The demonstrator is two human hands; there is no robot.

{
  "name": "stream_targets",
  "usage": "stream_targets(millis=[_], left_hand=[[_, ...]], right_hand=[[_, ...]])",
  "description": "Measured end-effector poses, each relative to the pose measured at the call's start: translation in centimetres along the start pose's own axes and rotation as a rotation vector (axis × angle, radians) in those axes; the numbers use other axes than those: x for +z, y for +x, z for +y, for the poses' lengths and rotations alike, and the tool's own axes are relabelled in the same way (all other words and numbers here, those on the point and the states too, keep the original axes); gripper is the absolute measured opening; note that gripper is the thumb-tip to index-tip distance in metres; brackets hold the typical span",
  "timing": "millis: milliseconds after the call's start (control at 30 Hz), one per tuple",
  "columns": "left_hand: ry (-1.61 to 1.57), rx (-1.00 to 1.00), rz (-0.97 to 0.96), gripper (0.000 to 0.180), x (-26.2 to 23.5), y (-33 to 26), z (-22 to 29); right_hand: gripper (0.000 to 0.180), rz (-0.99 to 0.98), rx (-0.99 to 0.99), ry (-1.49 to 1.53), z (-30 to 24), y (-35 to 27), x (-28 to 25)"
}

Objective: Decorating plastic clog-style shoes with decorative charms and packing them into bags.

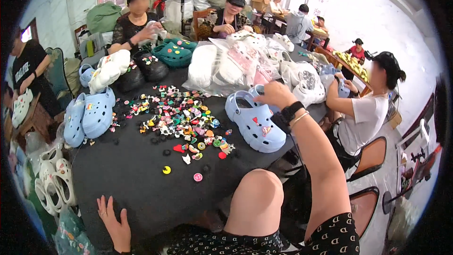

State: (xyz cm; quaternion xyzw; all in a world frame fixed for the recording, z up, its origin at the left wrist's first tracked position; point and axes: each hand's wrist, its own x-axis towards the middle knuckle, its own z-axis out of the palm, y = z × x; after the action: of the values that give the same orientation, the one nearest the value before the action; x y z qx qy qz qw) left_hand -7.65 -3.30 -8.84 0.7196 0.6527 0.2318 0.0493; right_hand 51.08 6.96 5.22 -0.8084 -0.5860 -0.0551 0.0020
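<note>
Nearer than the charm pile (181, 118), down to its left, the left hand (114, 224) lies on the black counter (127, 174), fingers apart, holding nothing. Between that hand and the pile, a yellow charm (166, 170) and a pink round charm (197, 177) sit loose; a careless sweep could send either one off the near edge.

Now right of the pile: a front blue clog (250, 115) stands sole down, a red bow charm (255, 121) on its upper, close to the counter's right edge, and that's the risky spot. One nudge and over it could go! Just behind it, the right hand (278, 95) is at a rear blue clog (258, 90), fingers bent by its rim; clamped or merely touching, I cannot tell. A slack grip there could let it knock its partner.

Left of the pile, two more blue clogs (96, 115) lean together; a bump could topple them. On to the containers, beyond the pile: a clear plastic bag (231, 66), creased and slick, holds white clogs (202, 63) and pink clogs (247, 59); tugged, it could slide among the charms. Farthest past the pile, a green sack (104, 17) bulges, contents hidden, and off to its right a cardboard box (260, 4), its inside unreadable.
</note>
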Motion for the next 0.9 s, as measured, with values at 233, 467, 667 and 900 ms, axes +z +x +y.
stream_targets(millis=[233,467,667,900], left_hand=[[0.115,-0.036,0.042,0.041,1.4,0.0,-0.2],[0.064,0.037,0.118,0.037,1.8,-0.5,-0.9],[0.019,0.037,0.137,0.035,1.3,-0.5,-0.5],[0.030,0.041,0.143,0.035,1.5,-0.1,-0.4]], right_hand=[[0.064,-0.317,0.071,-0.112,1.2,2.8,0.9],[0.049,-0.402,0.060,-0.146,2.5,5.9,3.7],[0.018,-0.122,-0.072,-0.293,4.8,6.9,7.5],[0.023,-0.049,-0.417,-0.265,-2.7,0.9,-0.9]])
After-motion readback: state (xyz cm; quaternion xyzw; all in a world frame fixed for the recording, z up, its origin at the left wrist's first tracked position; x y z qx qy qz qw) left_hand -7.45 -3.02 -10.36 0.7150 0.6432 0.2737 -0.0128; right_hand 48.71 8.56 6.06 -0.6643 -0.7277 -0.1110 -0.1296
